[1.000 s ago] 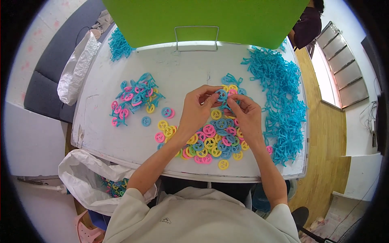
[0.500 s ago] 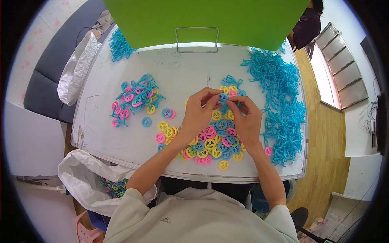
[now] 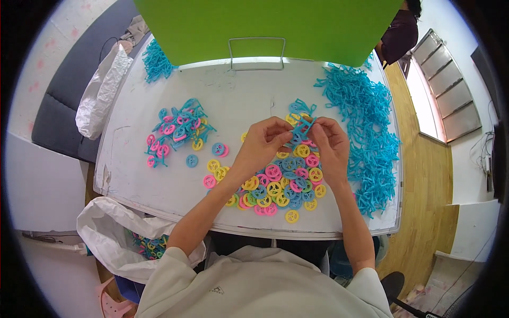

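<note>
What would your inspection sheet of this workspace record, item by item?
Surface: white tabletop, scuffed.
Job's things: spoked pink, yellow, blue and green plastic wheels piled nearest the person; forked blue plastic pieces heaped right; mixed cluster of both left.
Clutter: open white sack with coloured parts, lower left.
Hands: left hand and right hand pinch a small blue plastic part, partly hidden.
Cables: thin dark cables at the right wall.
Surroundings: large green panel, wooden floor.

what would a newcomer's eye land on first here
Probably the bright green panel at the far side of the white table. Next, likely the heap of turquoise plastic pieces along the right, then the pile of pink, yellow, blue and green spoked wheels near the front edge. Over its far end, the left hand and right hand hold a turquoise piece.
</note>
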Demonstrator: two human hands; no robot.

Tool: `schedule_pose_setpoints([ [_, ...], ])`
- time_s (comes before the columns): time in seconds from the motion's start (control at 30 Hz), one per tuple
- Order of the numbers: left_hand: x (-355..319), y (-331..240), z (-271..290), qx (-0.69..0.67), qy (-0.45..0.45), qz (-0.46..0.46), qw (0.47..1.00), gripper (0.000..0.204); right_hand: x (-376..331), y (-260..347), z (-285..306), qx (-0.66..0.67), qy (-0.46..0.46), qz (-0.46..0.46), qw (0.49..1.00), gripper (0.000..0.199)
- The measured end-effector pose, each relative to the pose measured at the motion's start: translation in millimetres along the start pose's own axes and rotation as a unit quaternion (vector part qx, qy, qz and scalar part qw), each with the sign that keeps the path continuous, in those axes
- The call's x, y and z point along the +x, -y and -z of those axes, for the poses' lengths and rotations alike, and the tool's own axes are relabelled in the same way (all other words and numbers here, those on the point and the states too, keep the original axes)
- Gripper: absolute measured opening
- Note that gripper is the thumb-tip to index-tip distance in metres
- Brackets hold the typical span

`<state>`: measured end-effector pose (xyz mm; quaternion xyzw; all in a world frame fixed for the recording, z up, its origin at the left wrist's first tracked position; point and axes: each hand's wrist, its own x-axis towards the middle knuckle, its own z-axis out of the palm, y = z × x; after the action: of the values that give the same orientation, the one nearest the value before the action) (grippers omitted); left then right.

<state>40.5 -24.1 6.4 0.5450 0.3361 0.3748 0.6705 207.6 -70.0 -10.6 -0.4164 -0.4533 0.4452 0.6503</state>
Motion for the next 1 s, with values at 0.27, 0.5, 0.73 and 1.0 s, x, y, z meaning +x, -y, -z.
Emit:
schedule_pose_setpoints([
  [0.27, 0.0, -13.2, 4.7, 0.151, -0.031, -0.05, 0.987, 0.015, -1.1, 5.0, -1.1, 0.001, -0.032, -0.065, 0.997, 0.027],
  [0.5, -40.1, -60.2, 78.9, 0.436, -0.328, -0.128, 0.828, 0.011, -1.7, 11.6, -8.1, 0.045, -0.042, -0.086, 0.994, 0.024],
  [0.73, -48.6, -22.6, 99.4, 0.576, -0.118, 0.03, 0.809, 0.02, -5.2, 16.1, -13.6, -0.044, 0.046, -0.147, 0.987, 0.02],
  [1.0, -16.6, -7.6, 28.6, 0.382, -0.129, -0.016, 0.915, 0.021, -4.6, 8.3, -13.0, -0.127, 0.049, -0.154, 0.979, 0.017],
])
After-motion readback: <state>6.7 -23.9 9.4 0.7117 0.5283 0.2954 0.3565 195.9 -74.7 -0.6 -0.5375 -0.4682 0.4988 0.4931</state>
